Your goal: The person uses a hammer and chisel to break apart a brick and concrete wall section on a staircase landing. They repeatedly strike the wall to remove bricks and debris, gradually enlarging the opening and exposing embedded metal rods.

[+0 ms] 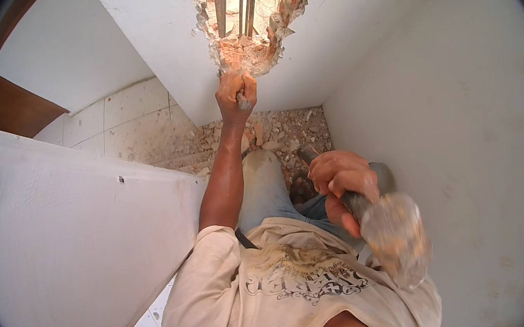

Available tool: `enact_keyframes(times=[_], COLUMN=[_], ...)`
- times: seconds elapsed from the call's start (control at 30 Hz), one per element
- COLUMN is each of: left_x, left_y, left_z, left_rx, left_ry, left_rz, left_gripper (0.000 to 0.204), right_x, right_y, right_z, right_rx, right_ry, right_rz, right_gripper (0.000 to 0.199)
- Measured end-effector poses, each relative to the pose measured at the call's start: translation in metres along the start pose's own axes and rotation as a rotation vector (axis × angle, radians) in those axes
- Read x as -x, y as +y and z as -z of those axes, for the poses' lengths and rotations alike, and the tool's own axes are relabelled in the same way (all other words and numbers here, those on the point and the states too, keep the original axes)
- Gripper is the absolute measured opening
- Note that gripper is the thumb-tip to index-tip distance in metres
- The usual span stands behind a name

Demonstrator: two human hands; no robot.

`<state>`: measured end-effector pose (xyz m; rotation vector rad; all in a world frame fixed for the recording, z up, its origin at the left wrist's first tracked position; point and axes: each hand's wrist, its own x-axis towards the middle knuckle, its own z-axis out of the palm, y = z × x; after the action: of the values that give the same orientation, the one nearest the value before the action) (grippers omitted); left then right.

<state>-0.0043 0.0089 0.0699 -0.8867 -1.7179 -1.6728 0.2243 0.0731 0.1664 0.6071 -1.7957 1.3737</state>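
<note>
My left hand (pixel 233 95) is wrapped round a chisel (pixel 243 102), whose blunt end sticks out of the fist toward me. The fist is right at the lower edge of a ragged hole (pixel 242 53) in the white wall, and it hides the chisel's tip. Orange brick and broken plaster show there. Several steel bars (pixel 249 5) run lengthwise through the hole. Above my lap on the right, my right hand (pixel 347 176) grips the dark handle (pixel 308 153) of a hammer. Its heavy head (pixel 399 238), blurred by motion, is raised close to my shoulder, apart from the chisel.
Broken rubble (pixel 303 129) covers the floor at the wall's foot, around my legs. A white wall (pixel 458 159) stands close on my right, and a low white partition (pixel 80 225) on my left. Beyond it are dusty floor tiles (pixel 131 111) and a brown wooden panel (pixel 19 102).
</note>
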Motion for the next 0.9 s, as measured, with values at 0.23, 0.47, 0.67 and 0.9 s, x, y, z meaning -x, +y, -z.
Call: enact_keyframes(times=[0.23, 0.47, 0.67, 0.9], left_x=[0.000, 0.000, 0.001, -0.001], left_y=[0.001, -0.002, -0.002, -0.001], left_z=[0.006, 0.001, 0.004, 0.008], left_rx=[0.078, 0.015, 0.062, -0.002], left_ry=[-0.041, -0.007, -0.006, -0.053], left_rz=[-0.006, 0.026, 0.033, 0.026], left_gripper=[0.035, 0.035, 0.035, 0.033], right_x=[0.016, 0.009, 0.002, 0.029], right_y=[0.058, -0.009, 0.021, 0.039], right_z=[-0.002, 0.007, 0.000, -0.002], right_rx=[0.705, 0.282, 0.423, 0.522], right_ry=[-0.259, -0.162, -0.325, -0.032], right_rz=[-0.885, -0.346, -0.260, -0.805], right_gripper=[0.027, 0.031, 0.028, 0.029])
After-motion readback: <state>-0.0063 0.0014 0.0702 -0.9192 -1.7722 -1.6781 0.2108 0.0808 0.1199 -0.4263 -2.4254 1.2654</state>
